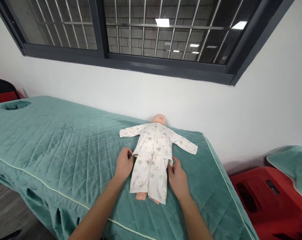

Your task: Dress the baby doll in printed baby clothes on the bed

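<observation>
A baby doll (159, 118) lies on its back, head toward the wall, in a white printed baby shirt (154, 140) with both sleeves spread wide. Matching baby trousers (149, 173) cover its legs, and its feet (141, 196) poke out below the cuffs. At the shirt's lower left corner, my left hand (124, 164) is closed, thumb and finger pinching the hem. My right hand (178, 178) pinches the hem at the lower right corner, beside the trousers' waist. The shirt's hem overlaps the top of the trousers.
The doll rests on a bed with a green quilted cover (73, 146), which has a face hole (16, 105) at the far left. A white wall (111, 90) and a barred window (156, 36) stand behind. Red plastic stools (263, 200) are at the right.
</observation>
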### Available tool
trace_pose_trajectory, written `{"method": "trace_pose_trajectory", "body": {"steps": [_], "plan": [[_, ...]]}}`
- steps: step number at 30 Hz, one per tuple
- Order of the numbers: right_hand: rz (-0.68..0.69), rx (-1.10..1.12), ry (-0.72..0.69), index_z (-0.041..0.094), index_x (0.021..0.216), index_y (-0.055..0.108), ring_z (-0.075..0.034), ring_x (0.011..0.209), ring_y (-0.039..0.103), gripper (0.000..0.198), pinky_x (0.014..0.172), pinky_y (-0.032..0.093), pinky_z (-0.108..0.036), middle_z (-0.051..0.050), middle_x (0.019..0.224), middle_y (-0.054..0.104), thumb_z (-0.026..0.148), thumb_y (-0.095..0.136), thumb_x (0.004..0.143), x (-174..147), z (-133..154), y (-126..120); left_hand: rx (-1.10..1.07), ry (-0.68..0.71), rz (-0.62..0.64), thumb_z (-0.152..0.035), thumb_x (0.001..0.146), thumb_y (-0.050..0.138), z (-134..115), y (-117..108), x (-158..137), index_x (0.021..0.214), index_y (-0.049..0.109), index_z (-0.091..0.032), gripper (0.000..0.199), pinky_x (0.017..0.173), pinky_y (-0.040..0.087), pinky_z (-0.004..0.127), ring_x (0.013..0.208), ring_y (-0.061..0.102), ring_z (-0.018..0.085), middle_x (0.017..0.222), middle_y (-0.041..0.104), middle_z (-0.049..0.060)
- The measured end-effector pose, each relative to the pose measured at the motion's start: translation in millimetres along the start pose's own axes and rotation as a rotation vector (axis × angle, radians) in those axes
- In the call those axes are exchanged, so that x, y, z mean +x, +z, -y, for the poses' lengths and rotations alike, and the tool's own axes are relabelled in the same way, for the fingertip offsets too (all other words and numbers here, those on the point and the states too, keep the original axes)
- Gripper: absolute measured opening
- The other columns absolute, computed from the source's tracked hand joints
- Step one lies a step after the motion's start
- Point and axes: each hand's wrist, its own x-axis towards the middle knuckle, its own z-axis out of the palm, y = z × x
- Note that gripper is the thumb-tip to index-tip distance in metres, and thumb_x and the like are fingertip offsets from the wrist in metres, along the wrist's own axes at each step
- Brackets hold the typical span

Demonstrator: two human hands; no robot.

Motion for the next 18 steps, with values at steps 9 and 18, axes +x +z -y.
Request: {"method": "trace_pose_trajectory", "body": {"steps": [9,18], "plan": [[0.090,0.548,0.097,0.022,0.114,0.057,-0.020,0.074,0.060,0.047,0.058,0.048,-0.030,-0.003,0.087,0.064,0.049,0.067,0.077,40.8,-39.2,-45.7,0.337,0.009,-0.043,-0.013,0.079,0.050,23.3,-6.9,57.5,0.128,0.051,-0.014,0.049,0.112,0.041,0.046,0.132,0.049,0.031,0.138,0.055,0.015],[0.272,0.468,-0.174,0.022,0.087,0.065,-0.018,0.081,0.056,0.023,0.076,0.045,-0.031,-0.002,0.085,0.061,0.044,0.061,0.089,62.5,-9.6,-30.6,0.623,-0.064,0.038,-0.026,0.092,0.041,40.6,5.1,116.6,0.153,0.035,-0.023,0.061,0.115,0.034,0.053,0.141,0.042,0.034,0.159,0.037,0.014]]}}
